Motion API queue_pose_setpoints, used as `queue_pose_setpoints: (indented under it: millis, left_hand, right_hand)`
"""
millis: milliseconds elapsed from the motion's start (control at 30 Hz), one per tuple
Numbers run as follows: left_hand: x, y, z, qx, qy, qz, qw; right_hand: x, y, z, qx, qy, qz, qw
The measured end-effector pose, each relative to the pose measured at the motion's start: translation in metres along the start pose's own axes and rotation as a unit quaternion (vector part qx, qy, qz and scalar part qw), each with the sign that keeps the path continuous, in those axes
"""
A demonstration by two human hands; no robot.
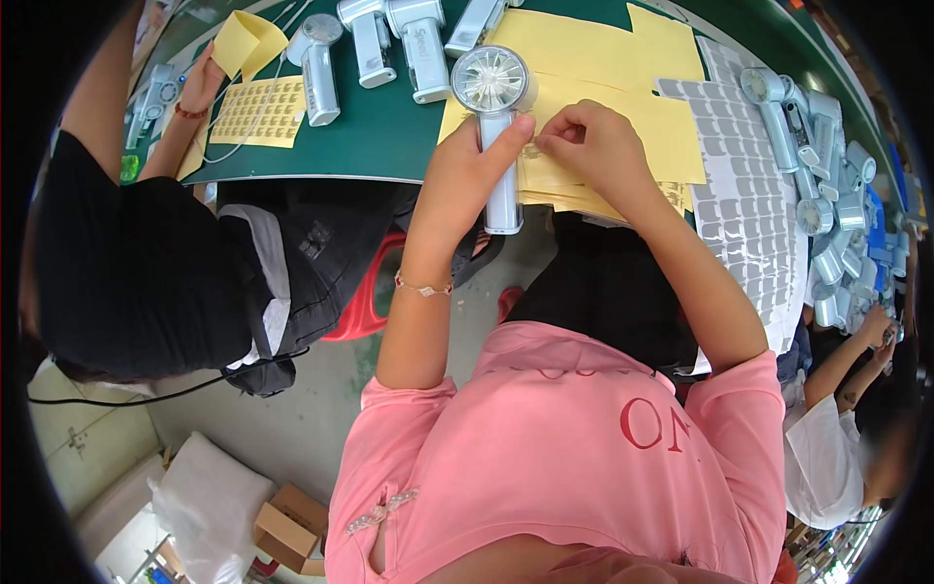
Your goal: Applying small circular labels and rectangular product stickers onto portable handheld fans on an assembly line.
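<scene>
My left hand [465,173] is wrapped round the handle of a light blue handheld fan [491,83], its thumb lying across the front. The fan is upright, with its round clear-fronted head at the top and its base extending over the table's near edge. Just right of the handle, my right hand [605,146] is closed in a pinch. Whatever lies between those fingertips is too small to make out. Yellow sheets [671,146] spread beneath and behind both hands, and small printed labels show on one near the right wrist.
Several similar fans [418,49] lie at the back of the green table [389,136]. Rightward are sheets of grey stickers [744,195] and a heap of fans [827,214]. A person at left lifts a yellow sheet [243,44]; another works at far right. A red stool [365,307] stands below.
</scene>
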State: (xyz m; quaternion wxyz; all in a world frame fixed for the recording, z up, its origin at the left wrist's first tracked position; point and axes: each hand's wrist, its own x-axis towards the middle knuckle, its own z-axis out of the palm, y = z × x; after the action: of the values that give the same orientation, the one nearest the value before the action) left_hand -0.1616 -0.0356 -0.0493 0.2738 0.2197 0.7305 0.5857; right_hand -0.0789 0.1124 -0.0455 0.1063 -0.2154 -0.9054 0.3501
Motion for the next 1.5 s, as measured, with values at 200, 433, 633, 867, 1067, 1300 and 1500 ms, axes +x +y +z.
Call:
queue_pose_setpoints:
  millis: [200,433,633,867,1067,1300,1500]
  left_hand:
    - [-0.002,0.004,0.001,-0.026,0.008,0.021,0.999]
    - [-0.001,0.015,-0.003,0.028,-0.019,-0.005,0.999]
    - [-0.001,0.012,-0.006,-0.051,-0.009,0.038,0.998]
    - [-0.028,0.03,0.018,-0.469,-0.185,0.01,0.863]
    - [-0.048,0.043,0.043,-0.476,-0.223,-0.031,0.85]
    - [-0.054,0.046,0.05,-0.44,-0.234,-0.016,0.867]
    - [-0.057,0.046,0.056,-0.44,-0.216,-0.01,0.872]
  right_hand:
    - [-0.003,-0.001,0.006,-0.058,0.02,-0.079,0.995]
    - [-0.039,-0.021,-0.019,0.056,0.03,-0.152,0.986]
    - [-0.084,-0.007,-0.045,0.374,-0.051,0.044,0.925]
    - [-0.12,-0.034,-0.054,0.517,-0.069,0.073,0.85]
    - [-0.126,-0.05,-0.054,0.548,-0.077,0.029,0.832]
    - [-0.13,-0.048,-0.057,0.52,-0.069,0.003,0.851]
    - [-0.133,-0.049,-0.059,0.502,-0.063,0.012,0.862]
